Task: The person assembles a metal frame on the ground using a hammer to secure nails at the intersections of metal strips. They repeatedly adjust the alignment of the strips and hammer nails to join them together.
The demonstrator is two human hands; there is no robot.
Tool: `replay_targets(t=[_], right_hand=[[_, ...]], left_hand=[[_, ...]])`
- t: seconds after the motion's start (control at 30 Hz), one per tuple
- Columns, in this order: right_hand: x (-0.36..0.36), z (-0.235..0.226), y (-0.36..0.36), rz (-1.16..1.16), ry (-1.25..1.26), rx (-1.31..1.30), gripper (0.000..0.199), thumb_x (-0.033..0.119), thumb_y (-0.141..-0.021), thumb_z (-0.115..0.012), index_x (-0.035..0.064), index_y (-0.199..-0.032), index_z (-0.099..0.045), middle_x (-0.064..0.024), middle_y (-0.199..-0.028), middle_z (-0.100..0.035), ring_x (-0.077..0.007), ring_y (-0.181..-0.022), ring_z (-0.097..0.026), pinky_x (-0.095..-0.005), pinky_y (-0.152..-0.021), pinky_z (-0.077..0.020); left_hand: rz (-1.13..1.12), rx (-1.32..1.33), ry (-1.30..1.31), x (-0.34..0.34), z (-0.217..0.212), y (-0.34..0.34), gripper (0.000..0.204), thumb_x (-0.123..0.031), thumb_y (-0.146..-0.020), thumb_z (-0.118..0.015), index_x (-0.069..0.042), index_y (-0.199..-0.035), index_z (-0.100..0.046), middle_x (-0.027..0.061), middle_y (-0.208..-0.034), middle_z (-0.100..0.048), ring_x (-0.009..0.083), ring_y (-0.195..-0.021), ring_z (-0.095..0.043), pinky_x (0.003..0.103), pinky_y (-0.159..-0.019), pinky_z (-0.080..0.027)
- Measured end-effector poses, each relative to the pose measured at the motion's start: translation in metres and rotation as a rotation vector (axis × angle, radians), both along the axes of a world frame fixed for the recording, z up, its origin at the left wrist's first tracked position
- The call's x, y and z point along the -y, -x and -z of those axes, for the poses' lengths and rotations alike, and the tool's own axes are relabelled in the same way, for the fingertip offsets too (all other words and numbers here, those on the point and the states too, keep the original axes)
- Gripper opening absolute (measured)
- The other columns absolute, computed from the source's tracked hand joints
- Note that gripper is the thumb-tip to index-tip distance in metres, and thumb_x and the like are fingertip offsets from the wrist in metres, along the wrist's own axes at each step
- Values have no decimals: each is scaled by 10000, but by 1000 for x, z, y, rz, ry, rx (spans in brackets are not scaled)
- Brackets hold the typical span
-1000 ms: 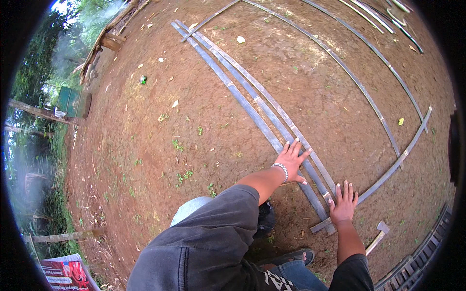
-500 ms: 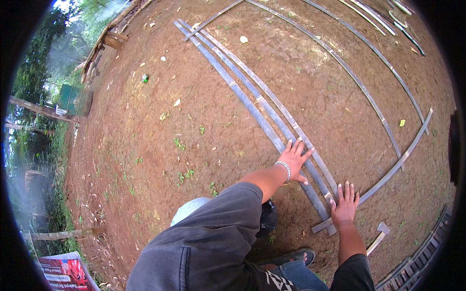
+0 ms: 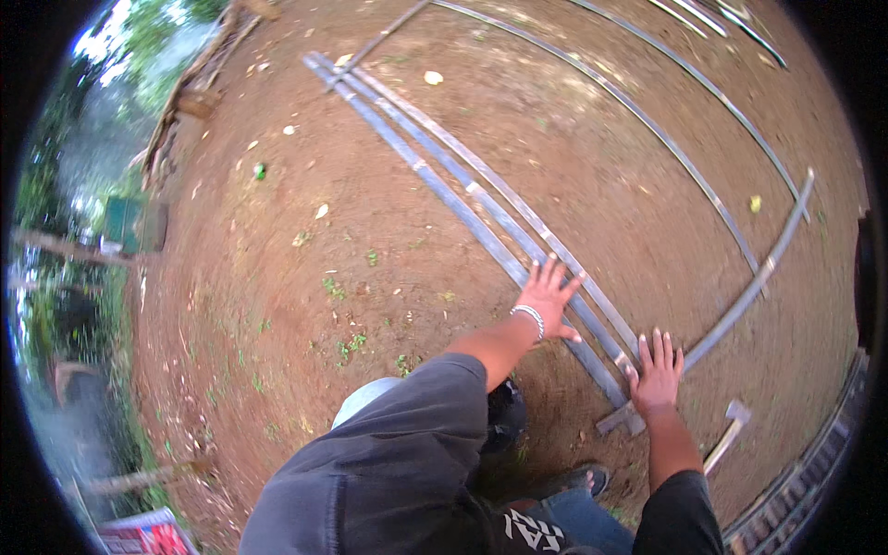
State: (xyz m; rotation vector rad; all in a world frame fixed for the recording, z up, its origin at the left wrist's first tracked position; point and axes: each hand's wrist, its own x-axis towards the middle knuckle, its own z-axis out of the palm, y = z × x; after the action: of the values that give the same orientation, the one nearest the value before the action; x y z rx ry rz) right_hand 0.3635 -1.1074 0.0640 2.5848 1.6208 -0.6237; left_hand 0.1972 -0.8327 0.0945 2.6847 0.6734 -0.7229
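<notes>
Three long grey bamboo slats lie nearly parallel on the brown soil: a left slat (image 3: 462, 211), a middle slat (image 3: 446, 163) and a right slat (image 3: 507, 192). My left hand (image 3: 548, 301), with a chain bracelet at the wrist, rests on the middle slat, its fingers spread. Nearer to me, my right hand (image 3: 659, 377) lies flat with fingers stretched over the corner where the slats meet a crosswise slat (image 3: 740, 303). That crosswise slat looks curved and its short left end shows past the left slat. Another cross slat (image 3: 384, 39) overlaps their far ends.
Two more long slats stretch across the right side, one inner slat (image 3: 661, 139) and one outer slat (image 3: 717, 92). A hatchet (image 3: 723, 444) with a pale handle lies right of my right arm. A green box (image 3: 122, 225) stands far left. Black ridged material (image 3: 805, 495) curves along the lower right.
The whole scene has shifted slightly up and left in the view, with some blur. Both hands stay spread at about the same places on the slats.
</notes>
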Motion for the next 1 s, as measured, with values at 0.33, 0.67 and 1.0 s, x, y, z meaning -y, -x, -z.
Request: replay_targets(t=[0.33,0.67,1.0], right_hand=[[3,3,-11,13,12,-1,672,505,-962,-583,276,-1570,-414,-25,-1681,-293,-233,-1561,-224,-543,-1263,-144],[18,22,-10,62,-112,-75,681,464,-1002,-545,206,-1602,-351,-54,-1692,-262,-255,-1572,-199,-518,-1273,-142],[142,23,-8,1143,-494,213,666,175,-959,-648,40,-1558,-391,-208,-1610,-377,-373,-1493,-347,-453,-1245,-268]], left_hand=[[324,174,118,71,41,-36,1250,-788,-701,-729,-140,-1641,-220,228,-1701,-98,407,-1581,-60,643,-1243,-48],[360,124,27,79,45,-39,1245,-823,-709,-689,-136,-1641,-232,220,-1706,-100,405,-1582,-53,639,-1241,-59],[371,76,-17,84,43,-41,1258,-823,-728,-676,-122,-1649,-182,204,-1713,-74,405,-1585,-9,632,-1244,-24]])
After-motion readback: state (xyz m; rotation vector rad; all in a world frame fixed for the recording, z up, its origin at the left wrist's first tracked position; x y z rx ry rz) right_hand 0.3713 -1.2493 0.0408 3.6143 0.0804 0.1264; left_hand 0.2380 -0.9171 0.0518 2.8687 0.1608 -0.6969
